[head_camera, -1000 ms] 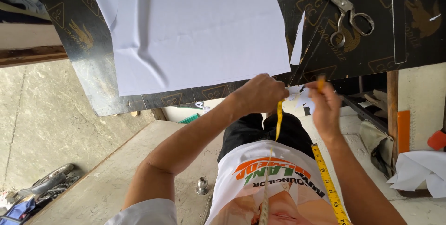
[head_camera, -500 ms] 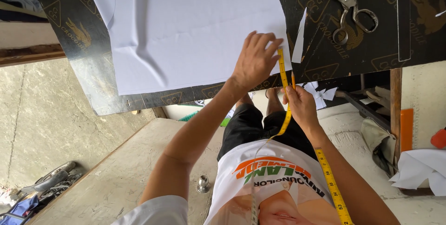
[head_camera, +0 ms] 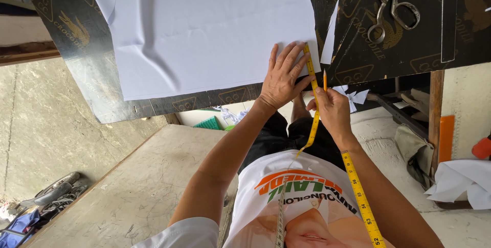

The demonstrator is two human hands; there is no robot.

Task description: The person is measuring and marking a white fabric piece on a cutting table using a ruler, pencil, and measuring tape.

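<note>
At the near edge of the white fabric (head_camera: pixel 204 28), the left hand (head_camera: pixel 283 76) is laid flat with fingers spread, pressing the cloth and the upper end of a yellow measuring tape (head_camera: pixel 313 105) onto the dark tabletop (head_camera: pixel 76 38). Just right of it, the right hand (head_camera: pixel 332 110) is closed around the tape lower down, with an orange pencil (head_camera: pixel 325 80) pinched upright between thumb and fingers, its tip pointing at the fabric's edge. A measurement along the cloth's right edge appears to be in hand; a mark would call for the tape to be held taut and the pencil tip to be brought down beside it. The tape runs on down over the person's white printed shirt (head_camera: pixel 286 202). Farther right, a narrow white fabric offcut (head_camera: pixel 330 35) lies on the board, and steel scissors (head_camera: pixel 386 5) rest at the far right. Gold emblems are printed repeatedly across the black board surface. An orange strip (head_camera: pixel 446 138) stands at the right, beside crumpled white cloth (head_camera: pixel 458 181).
</note>
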